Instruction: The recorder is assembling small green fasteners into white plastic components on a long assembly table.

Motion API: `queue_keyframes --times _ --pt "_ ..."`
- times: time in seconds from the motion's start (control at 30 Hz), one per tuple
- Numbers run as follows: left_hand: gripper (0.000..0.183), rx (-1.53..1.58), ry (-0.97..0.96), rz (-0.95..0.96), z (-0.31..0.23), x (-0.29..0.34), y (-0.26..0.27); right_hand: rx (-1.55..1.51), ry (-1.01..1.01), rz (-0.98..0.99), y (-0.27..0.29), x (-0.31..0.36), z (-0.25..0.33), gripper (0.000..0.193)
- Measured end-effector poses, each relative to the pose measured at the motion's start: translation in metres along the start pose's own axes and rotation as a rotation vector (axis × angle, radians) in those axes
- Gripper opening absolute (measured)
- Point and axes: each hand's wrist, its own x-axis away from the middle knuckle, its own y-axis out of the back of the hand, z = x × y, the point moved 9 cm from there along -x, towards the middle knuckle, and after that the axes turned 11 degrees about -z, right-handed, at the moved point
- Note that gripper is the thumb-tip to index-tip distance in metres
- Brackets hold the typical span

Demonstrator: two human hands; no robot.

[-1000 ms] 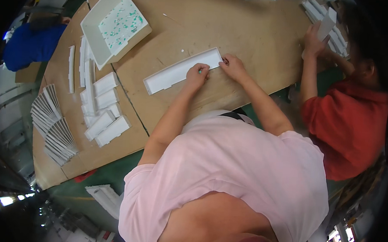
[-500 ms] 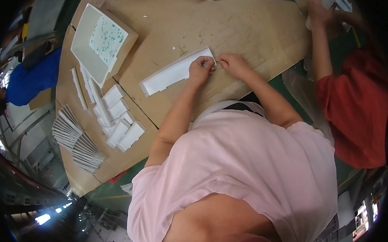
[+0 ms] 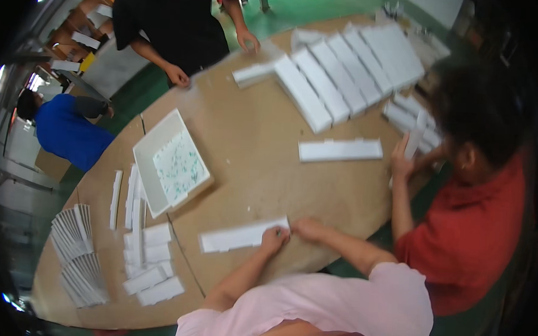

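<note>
A long, shallow white tray-like piece [image 3: 235,236] lies on the brown table in front of me. My left hand [image 3: 274,239] rests over its right end, fingers closed in a pinch. A tiny greenish spot shows at those fingertips, too small to name. Just beyond the same end is my right hand [image 3: 310,229], low over the table with its fingers pressed together. Whatever it may grip there is blurred and partly hidden by the fingers.
A deep cream bin [image 3: 202,183] holds many small green and white bits. Left of it lie white strips [image 3: 116,199], stacked white pieces [image 3: 159,290] and fanned thin pieces [image 3: 70,237]. Beyond sit another white tray [image 3: 340,150] and a row of white panels [image 3: 347,68]. Co-workers flank the table.
The view has tilted up, bringing the far table side, the row of panels and a person in black into sight. Both my hands stay at the tray's right end.
</note>
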Motion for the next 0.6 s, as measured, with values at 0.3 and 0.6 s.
queue_keyframes --times 0.3,0.6 --pt "0.018 0.36 0.077 0.086 0.0 0.002 -0.013 0.21 0.149 0.09 0.001 -0.007 0.019 0.016" --pt "0.013 0.444 0.022 0.096 -0.014 0.008 -0.008 -0.338 -0.215 0.065 0.013 0.019 -0.03 0.026"
